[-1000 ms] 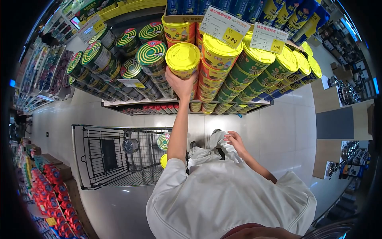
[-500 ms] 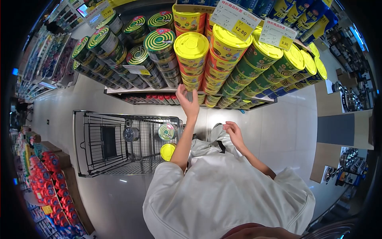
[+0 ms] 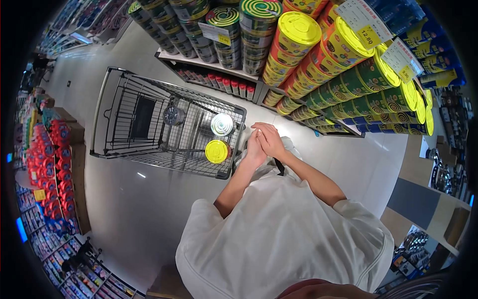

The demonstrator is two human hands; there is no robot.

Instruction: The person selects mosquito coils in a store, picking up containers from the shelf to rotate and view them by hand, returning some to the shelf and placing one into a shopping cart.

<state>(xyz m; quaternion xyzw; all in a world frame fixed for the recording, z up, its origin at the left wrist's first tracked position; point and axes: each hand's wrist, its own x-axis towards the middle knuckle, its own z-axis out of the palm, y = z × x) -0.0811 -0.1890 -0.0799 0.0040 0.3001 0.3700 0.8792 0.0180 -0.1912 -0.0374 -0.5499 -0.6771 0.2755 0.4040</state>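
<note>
My left hand [image 3: 255, 150] and my right hand [image 3: 269, 138] touch each other in front of my body, beside the cart's near right corner. The right hand lies partly over the left, its fingers pressed together. The left hand's fingers are closed too and partly covered. No object shows in either hand. In the wire shopping cart [image 3: 164, 82] are a yellow-lidded can [image 3: 217, 151], a can with a green-and-white spiral top [image 3: 221, 124] and a dark round container [image 3: 174, 115].
Stacked yellow-lidded cans [image 3: 299, 31] and green spiral-topped cans [image 3: 260, 10] fill the display shelf [image 3: 209, 65] ahead. Price signs [image 3: 365, 22] stand above them. Red packages [image 3: 47, 164] are piled at the left. Wooden display stands [image 3: 411, 204] are at the right.
My left hand has drawn back from the stacked cans and come together with my right hand. The view has turned, so the shelf appears higher and further right, and the cart higher.
</note>
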